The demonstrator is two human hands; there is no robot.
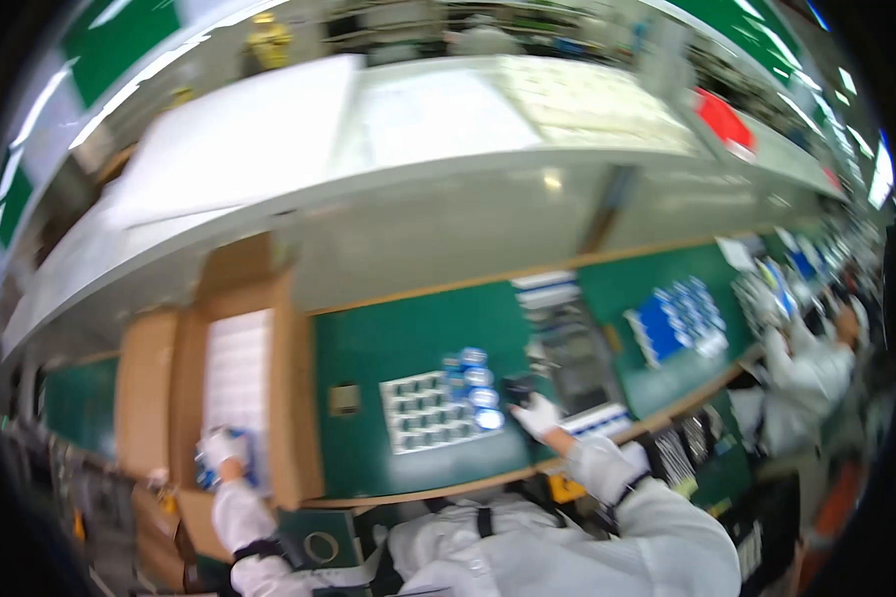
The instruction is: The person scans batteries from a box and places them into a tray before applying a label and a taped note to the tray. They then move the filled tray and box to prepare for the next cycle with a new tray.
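Note:
My left hand (221,448), in a white glove, reaches into an open cardboard box (289,398) at the left of the green bench and touches white and blue packed items there; whether it grips one is blurred. My right hand (536,412), also gloved, closes on a small dark part beside a white tray (423,413) of small dark parts. Several round blue pieces (476,388) lie at the tray's right edge.
A grey fixture (572,353) stands right of my right hand. A blue tray (679,320) lies farther right, where another person in white (806,373) works. A white shelf (418,149) runs overhead.

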